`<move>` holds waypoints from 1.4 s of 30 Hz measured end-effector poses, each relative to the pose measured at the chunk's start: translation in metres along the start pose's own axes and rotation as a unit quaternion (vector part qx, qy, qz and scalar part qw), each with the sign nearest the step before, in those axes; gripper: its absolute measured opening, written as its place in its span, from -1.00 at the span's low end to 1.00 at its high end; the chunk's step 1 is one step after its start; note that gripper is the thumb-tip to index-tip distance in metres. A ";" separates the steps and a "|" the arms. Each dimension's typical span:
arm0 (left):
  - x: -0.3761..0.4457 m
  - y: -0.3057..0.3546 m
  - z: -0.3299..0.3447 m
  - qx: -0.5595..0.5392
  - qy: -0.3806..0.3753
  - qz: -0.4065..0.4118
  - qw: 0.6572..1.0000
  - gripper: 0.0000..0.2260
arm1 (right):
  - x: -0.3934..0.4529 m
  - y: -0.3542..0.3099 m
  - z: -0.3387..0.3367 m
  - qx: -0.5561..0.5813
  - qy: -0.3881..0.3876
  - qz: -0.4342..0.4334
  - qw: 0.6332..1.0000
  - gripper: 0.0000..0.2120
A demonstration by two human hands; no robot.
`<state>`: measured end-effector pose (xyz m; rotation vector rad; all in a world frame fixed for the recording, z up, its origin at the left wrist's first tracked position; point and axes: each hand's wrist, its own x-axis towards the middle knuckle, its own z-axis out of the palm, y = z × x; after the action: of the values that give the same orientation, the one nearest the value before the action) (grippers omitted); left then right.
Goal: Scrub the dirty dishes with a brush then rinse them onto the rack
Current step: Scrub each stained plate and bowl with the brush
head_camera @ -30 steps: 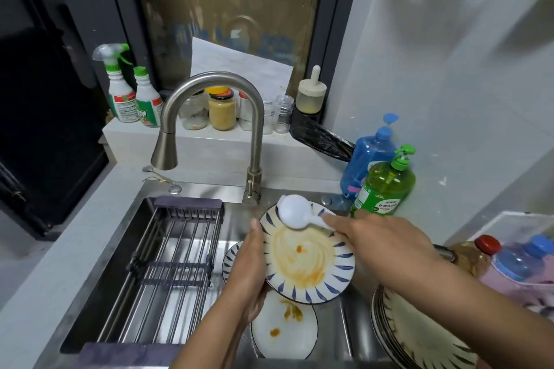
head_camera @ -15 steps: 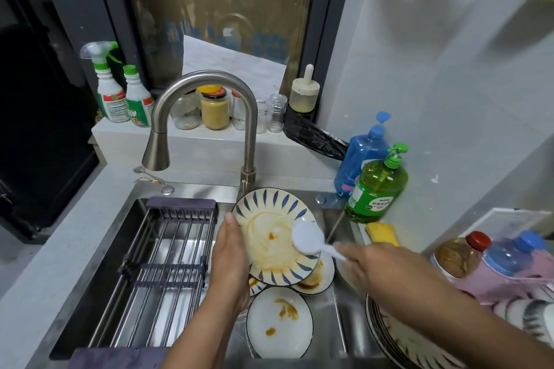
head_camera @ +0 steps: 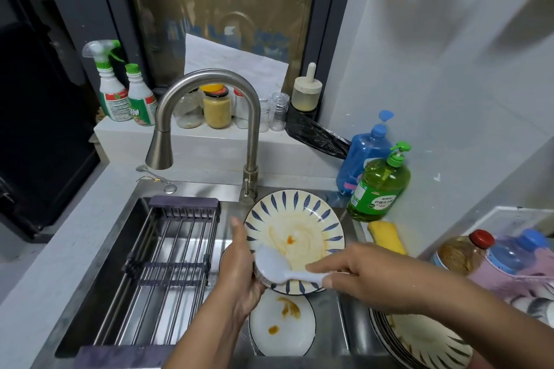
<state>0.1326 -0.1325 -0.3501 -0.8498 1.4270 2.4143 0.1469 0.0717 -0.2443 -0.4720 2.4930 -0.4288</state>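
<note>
My left hand [head_camera: 239, 272] grips the left rim of a blue-striped plate [head_camera: 302, 219] smeared with orange sauce and holds it tilted over the sink [head_camera: 329, 326]. A white brush [head_camera: 274, 266] is pinched by its handle in my right hand [head_camera: 365, 278], its head on the plate's lower left part. Below it in the sink lies a white plate [head_camera: 284, 335] with sauce spots. The wire drying rack [head_camera: 168, 263] spans the sink's left side and holds nothing.
The steel faucet [head_camera: 209, 117] arches over the sink with no water running. Green [head_camera: 380, 189] and blue [head_camera: 362, 156] soap bottles and a yellow sponge [head_camera: 386, 237] stand at the right. A stack of striped plates [head_camera: 428, 344] sits lower right. Jars and spray bottles [head_camera: 120, 90] line the sill.
The brush has swept from the plate's top edge down across it to the lower left. My left hand has shifted the plate slightly and keeps its hold.
</note>
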 end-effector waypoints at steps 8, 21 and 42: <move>0.006 0.004 0.002 0.004 -0.004 0.004 1.000 -0.46 | -0.016 -0.009 -0.020 -0.232 0.037 0.029 0.972 -0.62; 0.012 -0.003 0.001 0.004 0.012 0.012 1.000 -0.45 | -0.009 -0.024 -0.003 -0.235 0.022 -0.001 0.972 -0.63; 0.006 0.012 0.019 0.001 0.093 0.136 0.986 -0.69 | -0.003 0.007 0.011 -0.215 0.093 0.107 0.966 -0.61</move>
<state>0.1151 -0.1230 -0.3376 -0.9580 1.7147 2.5854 0.1543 0.0771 -0.2542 -0.3317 2.7875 0.1687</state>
